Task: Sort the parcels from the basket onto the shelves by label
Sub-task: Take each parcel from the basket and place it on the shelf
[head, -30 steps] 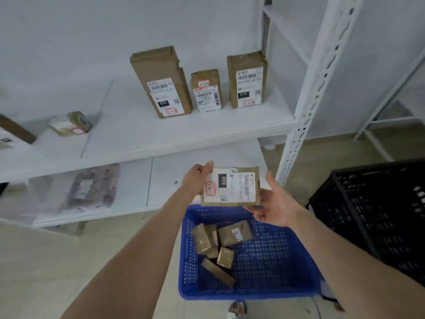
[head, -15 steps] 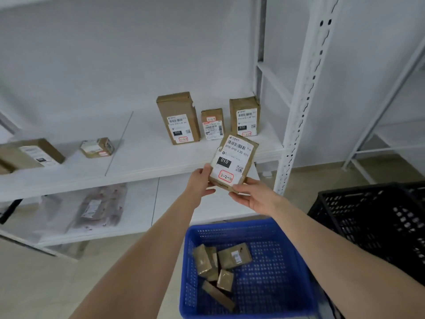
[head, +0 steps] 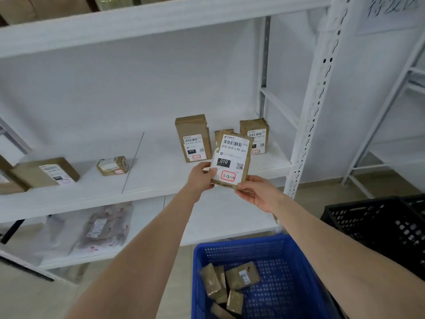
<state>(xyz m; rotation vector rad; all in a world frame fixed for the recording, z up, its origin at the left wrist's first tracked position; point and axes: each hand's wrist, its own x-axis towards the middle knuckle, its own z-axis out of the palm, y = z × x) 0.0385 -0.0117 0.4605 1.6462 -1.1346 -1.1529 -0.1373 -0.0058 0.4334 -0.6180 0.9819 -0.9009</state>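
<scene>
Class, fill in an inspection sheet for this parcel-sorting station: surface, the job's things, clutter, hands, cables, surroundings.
Surface: white middle shelf, three parcels standing at the back.
Job's things: held parcel, label facing the camera, red-circled handwritten code; blue basket with several small parcels inside.
Clutter: bagged parcel on the lower shelf; two boxes lying further left on the middle shelf.
Hands: left hand and right hand both grip the parcel's lower edge.
Cables: nothing seen.
Surroundings: black crate at right, white upright post.
</scene>
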